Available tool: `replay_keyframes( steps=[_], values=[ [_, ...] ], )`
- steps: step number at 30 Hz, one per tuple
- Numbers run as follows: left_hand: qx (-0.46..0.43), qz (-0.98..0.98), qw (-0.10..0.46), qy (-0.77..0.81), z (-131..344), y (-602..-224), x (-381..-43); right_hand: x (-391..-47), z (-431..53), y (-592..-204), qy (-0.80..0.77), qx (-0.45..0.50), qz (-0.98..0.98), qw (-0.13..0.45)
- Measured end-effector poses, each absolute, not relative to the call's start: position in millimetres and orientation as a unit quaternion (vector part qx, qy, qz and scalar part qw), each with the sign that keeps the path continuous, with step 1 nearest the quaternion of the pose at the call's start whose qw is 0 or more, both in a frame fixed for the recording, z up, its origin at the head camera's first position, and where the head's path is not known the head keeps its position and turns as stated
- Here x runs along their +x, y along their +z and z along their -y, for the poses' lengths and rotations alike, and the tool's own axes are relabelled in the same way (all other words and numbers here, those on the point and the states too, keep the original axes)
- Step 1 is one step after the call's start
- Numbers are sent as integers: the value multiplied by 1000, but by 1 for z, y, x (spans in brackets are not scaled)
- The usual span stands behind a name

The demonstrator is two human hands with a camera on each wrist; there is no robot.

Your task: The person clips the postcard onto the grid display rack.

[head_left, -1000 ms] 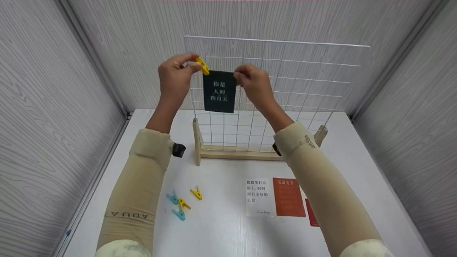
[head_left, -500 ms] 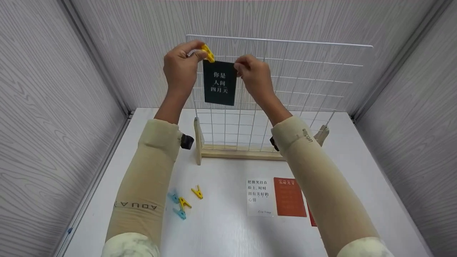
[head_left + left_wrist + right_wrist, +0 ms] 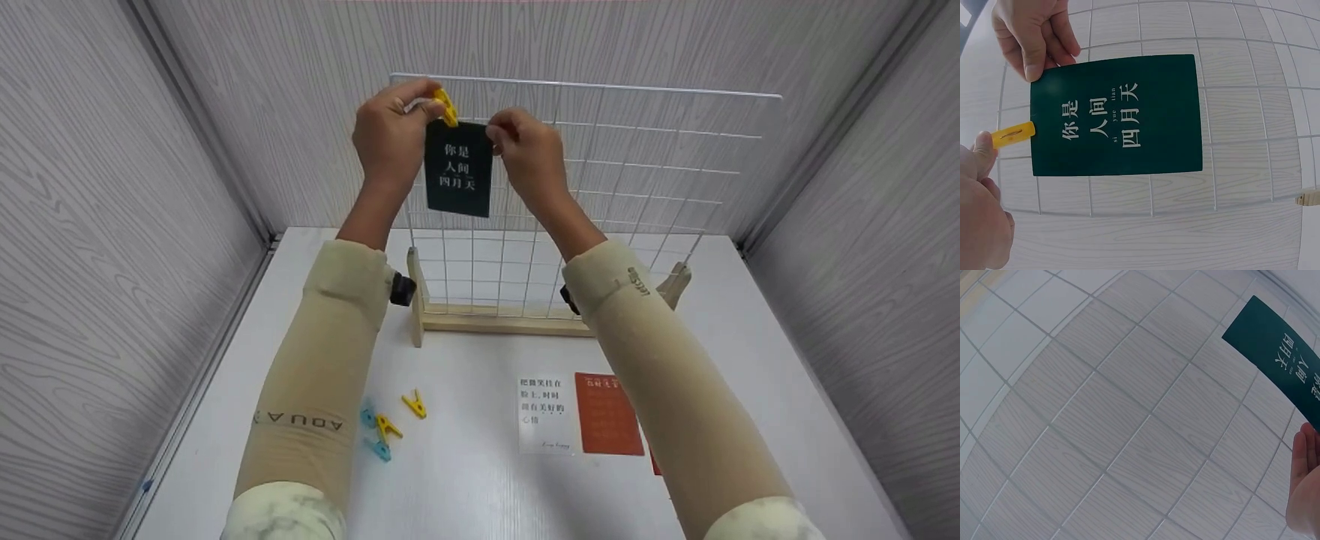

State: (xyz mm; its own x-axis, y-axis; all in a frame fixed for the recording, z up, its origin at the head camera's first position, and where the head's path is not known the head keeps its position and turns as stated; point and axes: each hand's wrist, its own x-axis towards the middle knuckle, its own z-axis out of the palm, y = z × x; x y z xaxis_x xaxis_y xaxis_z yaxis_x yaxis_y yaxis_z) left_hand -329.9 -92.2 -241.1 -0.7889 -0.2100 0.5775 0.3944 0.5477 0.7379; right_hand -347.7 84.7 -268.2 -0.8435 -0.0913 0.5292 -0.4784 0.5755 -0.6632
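Note:
A dark green card (image 3: 458,168) with white characters hangs upright in front of the white wire grid (image 3: 592,161), near its upper left. My left hand (image 3: 394,139) pinches a yellow clothespin (image 3: 448,109) whose tip sits at the card's top edge. In the left wrist view the clothespin (image 3: 1013,135) overlaps that edge around its middle. My right hand (image 3: 529,154) pinches the card's top right corner between thumb and fingers. The right wrist view shows part of the card (image 3: 1275,354) and the edge of my right hand (image 3: 1304,489).
The grid stands in a wooden base (image 3: 510,324). On the white table (image 3: 457,495) lie yellow clothespins (image 3: 414,403) and blue clothespins (image 3: 377,448) at left. A white card (image 3: 545,416) and a red card (image 3: 609,414) lie at right, another red one partly under my sleeve.
Both hands have risen with the card and clothespin toward the grid's top bar. My left hand has also shifted right, bringing the clothespin from the card's left corner closer to mid-edge.

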Motion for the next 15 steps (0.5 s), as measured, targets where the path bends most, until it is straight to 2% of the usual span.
replay_keyframes(
  steps=[15],
  values=[
    [-61, 819, 320, -472, 86, -240, -336, -351, -84, -267, 416, 168, 862, 235]
  ],
)
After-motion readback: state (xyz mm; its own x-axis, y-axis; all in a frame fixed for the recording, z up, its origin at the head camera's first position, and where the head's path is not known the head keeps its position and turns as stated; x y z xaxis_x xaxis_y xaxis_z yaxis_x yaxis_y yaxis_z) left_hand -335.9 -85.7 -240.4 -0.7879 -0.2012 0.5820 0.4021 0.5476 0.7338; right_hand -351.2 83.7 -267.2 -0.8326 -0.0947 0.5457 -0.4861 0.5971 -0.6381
